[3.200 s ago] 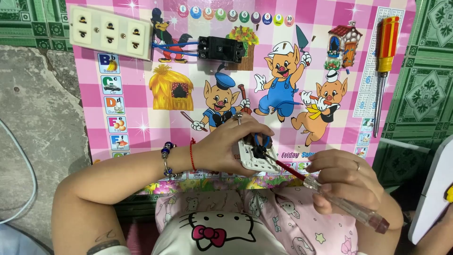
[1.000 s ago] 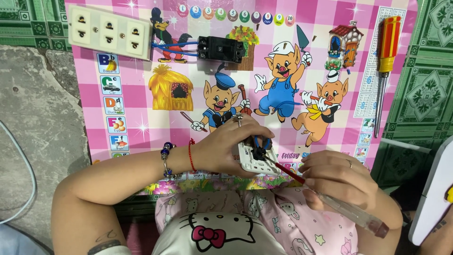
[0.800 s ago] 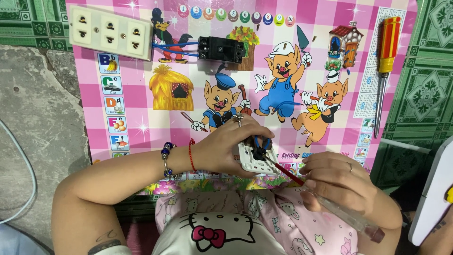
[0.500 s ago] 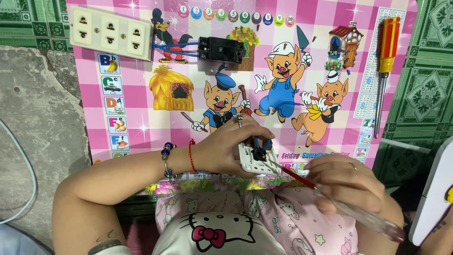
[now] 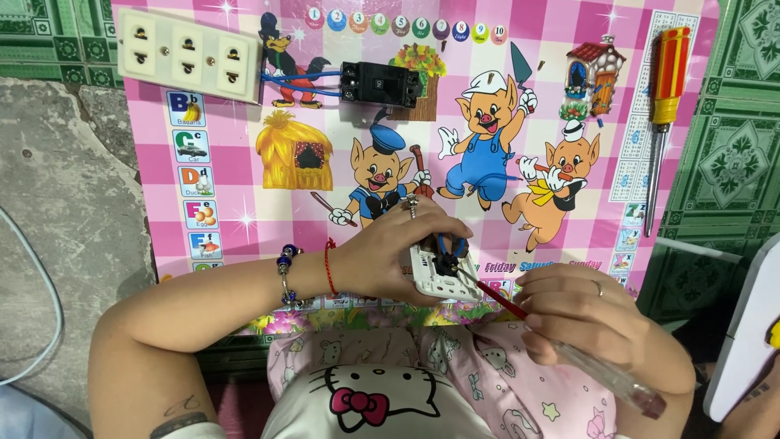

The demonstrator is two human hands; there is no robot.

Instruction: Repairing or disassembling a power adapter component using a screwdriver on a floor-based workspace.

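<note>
My left hand grips a small white electrical socket module with blue and dark wires at its back, held just above the lower edge of a pink cartoon mat. My right hand holds a screwdriver with a clear handle and a red-sleeved shaft. Its tip rests against the module's right side. A beaded bracelet and a red string sit on my left wrist.
A cream triple socket strip lies at the mat's top left, wired to a black circuit breaker. A red and yellow screwdriver lies at the right edge. A white cable curves over the concrete floor on the left. A white board stands at the right.
My right hand and the clear-handled screwdriver shifted slightly, the handle swinging a little down and right. My left hand and the module stayed in place.
</note>
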